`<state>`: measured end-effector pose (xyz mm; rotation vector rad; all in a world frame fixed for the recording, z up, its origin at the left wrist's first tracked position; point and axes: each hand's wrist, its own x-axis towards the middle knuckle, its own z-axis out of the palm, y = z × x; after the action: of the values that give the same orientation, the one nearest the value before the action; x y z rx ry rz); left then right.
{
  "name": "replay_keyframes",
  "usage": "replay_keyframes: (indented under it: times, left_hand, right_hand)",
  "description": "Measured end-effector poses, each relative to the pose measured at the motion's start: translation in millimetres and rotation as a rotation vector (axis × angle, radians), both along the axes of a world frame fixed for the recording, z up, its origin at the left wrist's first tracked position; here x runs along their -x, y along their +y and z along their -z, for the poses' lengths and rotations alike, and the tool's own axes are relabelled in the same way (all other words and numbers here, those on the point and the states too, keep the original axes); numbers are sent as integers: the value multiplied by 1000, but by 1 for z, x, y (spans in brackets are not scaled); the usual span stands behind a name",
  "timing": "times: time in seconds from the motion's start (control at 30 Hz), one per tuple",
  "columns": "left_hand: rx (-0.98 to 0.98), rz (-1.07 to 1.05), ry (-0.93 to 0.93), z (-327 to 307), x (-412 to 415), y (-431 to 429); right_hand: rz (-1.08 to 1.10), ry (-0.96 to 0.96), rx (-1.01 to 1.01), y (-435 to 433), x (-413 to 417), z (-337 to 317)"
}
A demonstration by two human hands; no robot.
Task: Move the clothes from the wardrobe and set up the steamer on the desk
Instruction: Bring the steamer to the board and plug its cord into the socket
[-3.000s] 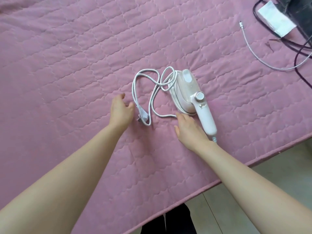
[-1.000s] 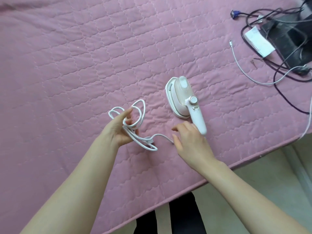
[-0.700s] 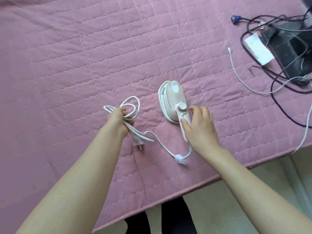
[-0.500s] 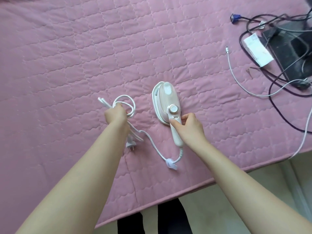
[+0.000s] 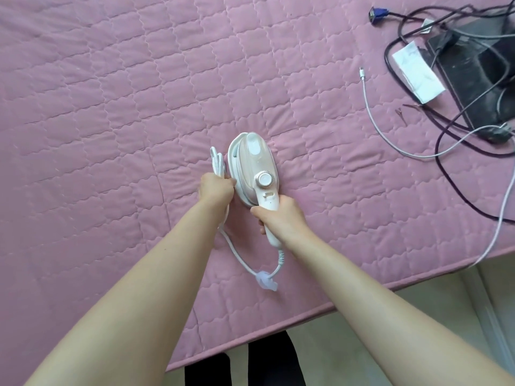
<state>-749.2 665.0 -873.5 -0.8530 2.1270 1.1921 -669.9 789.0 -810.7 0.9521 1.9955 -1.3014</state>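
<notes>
A white and pale pink handheld steamer (image 5: 252, 165) lies on the pink quilted cover (image 5: 111, 107), head pointing away from me. My right hand (image 5: 278, 218) grips its white handle. My left hand (image 5: 216, 188) holds the bunched white power cord (image 5: 218, 162) right against the steamer's left side. A loose length of cord (image 5: 239, 257) curves from my left hand to the handle's end, with a small clear tie (image 5: 266, 280) on it. The plug is hidden.
At the far right lie a black flat device (image 5: 479, 87), a white paper (image 5: 418, 72), tangled dark cables (image 5: 457, 168) and a white charging cable (image 5: 376, 118). The cover's front edge (image 5: 362, 298) runs above the pale floor (image 5: 390, 344).
My left hand has carried the bunched cord to the right, up against the steamer. My right hand has closed fully round the handle.
</notes>
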Motion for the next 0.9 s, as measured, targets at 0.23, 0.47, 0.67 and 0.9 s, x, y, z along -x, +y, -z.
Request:
replay_keyframes:
  times: [0.23, 0.47, 0.67, 0.9]
  left_hand:
    - [-131, -76, -2, -20, -5, 14]
    - [-132, -80, 100, -37, -25, 13]
    - [-188, -157, 49, -69, -51, -6]
    - [-232, -407, 0, -139, -97, -53]
  right_hand:
    - [-79, 83, -152, 17, -2, -2]
    - [-166, 134, -259, 32, -14, -25]
    - [-228, 121, -267, 38, -31, -69]
    - [-273, 182, -257, 28, -47, -142]
